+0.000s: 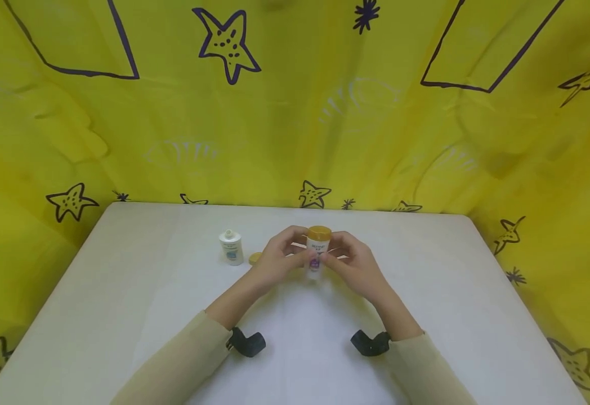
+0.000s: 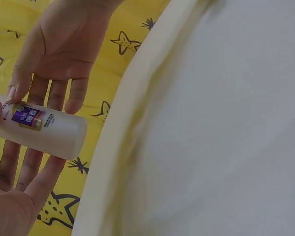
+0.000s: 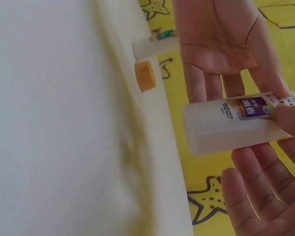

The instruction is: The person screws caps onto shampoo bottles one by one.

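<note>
A small white bottle (image 1: 318, 246) with a yellow-orange cap (image 1: 320, 232) stands upright between both hands, over the middle of the table. My left hand (image 1: 277, 260) grips it from one side, thumb on the front and fingers behind. From the other side my right hand (image 1: 354, 263) holds it the same way, with the two thumbs close together. Both wrist views show the bottle's (image 2: 59, 133) translucent lower end and purple label (image 3: 253, 107). To the left stands an uncapped white bottle (image 1: 232, 252), and a loose yellow-orange cap (image 3: 146, 76) lies beside it, partly hidden by my left forearm in the head view.
The white table (image 1: 123, 315) has rounded far corners. Behind it hangs a yellow curtain (image 1: 285, 129) with drawn stars. A black camera mount (image 1: 248, 343) sits at the left wrist, another mount (image 1: 371, 343) at the right.
</note>
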The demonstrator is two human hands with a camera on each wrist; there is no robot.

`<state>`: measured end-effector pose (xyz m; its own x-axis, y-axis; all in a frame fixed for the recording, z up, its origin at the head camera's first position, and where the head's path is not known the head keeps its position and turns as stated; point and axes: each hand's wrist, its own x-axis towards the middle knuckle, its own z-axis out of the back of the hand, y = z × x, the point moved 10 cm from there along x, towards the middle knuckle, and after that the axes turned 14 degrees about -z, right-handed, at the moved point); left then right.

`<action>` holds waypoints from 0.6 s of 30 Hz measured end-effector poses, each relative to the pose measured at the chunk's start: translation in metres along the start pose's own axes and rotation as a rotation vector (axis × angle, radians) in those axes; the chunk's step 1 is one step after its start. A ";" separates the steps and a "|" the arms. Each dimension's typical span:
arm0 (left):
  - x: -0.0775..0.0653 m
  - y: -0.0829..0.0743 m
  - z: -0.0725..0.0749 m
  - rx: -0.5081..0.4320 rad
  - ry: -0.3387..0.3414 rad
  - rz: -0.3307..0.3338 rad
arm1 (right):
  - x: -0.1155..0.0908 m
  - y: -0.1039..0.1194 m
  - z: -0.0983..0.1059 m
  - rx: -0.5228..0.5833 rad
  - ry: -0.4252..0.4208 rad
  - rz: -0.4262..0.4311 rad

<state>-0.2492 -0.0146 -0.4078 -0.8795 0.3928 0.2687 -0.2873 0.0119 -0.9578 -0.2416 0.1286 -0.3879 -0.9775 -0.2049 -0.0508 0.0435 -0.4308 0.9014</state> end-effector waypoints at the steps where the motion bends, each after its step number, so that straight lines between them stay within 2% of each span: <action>1: 0.004 0.001 -0.001 0.000 0.002 -0.003 | 0.003 -0.002 0.003 -0.011 -0.009 -0.006; 10: 0.033 0.014 -0.006 0.061 0.016 -0.022 | 0.022 -0.011 0.021 -0.049 -0.067 0.005; 18: 0.055 0.019 -0.019 0.111 0.035 -0.098 | 0.029 -0.028 0.039 -0.051 -0.101 -0.036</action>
<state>-0.2962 0.0250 -0.4134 -0.8321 0.4263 0.3548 -0.4130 -0.0493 -0.9094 -0.2791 0.1690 -0.3974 -0.9943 -0.0997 -0.0366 0.0160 -0.4813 0.8764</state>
